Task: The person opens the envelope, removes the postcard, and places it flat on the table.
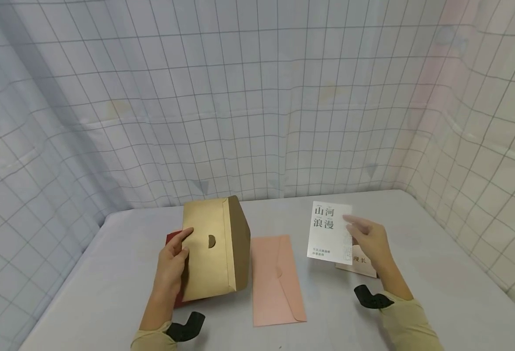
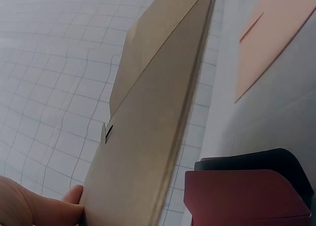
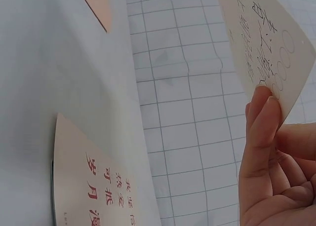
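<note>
My left hand (image 1: 172, 258) grips a gold envelope (image 1: 204, 253) by its left edge, its flap (image 1: 238, 243) folded open to the right. In the left wrist view the thumb and fingers (image 2: 44, 206) pinch the envelope's edge. My right hand (image 1: 368, 239) pinches a white card (image 1: 325, 236) printed with large Chinese characters, held up above the table by its right edge. Handwriting and a row of circles mark the back of this card (image 3: 266, 48) in the right wrist view. Below it lies a cream card (image 3: 94, 181) with red characters, partly covered in the head view.
A pink envelope (image 1: 276, 287) lies on the white table between the hands, its flap side up. Under the gold envelope a red envelope (image 1: 179, 298) shows, with a dark one (image 2: 256, 159) beneath it. Grid-patterned curtains (image 1: 257, 97) stand behind the table and at both sides.
</note>
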Action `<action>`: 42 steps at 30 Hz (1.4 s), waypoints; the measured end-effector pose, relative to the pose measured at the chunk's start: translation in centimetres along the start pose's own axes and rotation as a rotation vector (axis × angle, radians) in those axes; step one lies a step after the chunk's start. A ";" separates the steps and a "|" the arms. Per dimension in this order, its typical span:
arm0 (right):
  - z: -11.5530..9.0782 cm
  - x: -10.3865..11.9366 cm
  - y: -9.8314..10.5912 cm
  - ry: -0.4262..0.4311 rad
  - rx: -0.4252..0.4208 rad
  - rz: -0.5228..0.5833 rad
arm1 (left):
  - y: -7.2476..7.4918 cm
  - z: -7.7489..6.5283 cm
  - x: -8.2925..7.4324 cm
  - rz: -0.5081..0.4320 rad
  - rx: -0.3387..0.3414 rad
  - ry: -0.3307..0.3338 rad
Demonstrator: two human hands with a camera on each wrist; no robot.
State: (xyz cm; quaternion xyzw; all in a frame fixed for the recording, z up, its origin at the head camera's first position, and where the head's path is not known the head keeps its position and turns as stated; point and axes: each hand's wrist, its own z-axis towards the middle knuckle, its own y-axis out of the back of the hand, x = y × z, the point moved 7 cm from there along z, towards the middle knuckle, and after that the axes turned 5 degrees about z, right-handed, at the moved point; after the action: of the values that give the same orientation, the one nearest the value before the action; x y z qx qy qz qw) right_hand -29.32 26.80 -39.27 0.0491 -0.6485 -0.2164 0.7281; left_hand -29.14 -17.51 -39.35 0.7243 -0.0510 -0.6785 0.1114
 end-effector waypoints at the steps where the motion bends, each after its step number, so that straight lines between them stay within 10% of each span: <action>1: 0.0 0.0 0.1 0.000 -0.001 0.001 | 0.1 0.0 0.0 0.004 0.000 0.003; 17: 0.4 -1.7 1.5 -0.039 -0.039 0.047 | 3.2 0.1 0.7 0.022 -0.035 0.055; 29: 4.5 -9.7 2.1 -0.005 -0.115 0.037 | 5.4 0.7 2.2 0.051 -0.090 0.112; 42: 4.5 -11.2 3.5 -0.079 -0.105 0.004 | 6.9 1.2 3.7 0.006 -0.165 0.139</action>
State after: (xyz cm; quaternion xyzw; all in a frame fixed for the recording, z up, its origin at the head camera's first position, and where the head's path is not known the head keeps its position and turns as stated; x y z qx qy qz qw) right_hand -33.50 35.12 -47.72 0.0011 -0.6647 -0.2505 0.7038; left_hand -29.58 -25.14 -41.38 0.7577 0.0108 -0.6283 0.1759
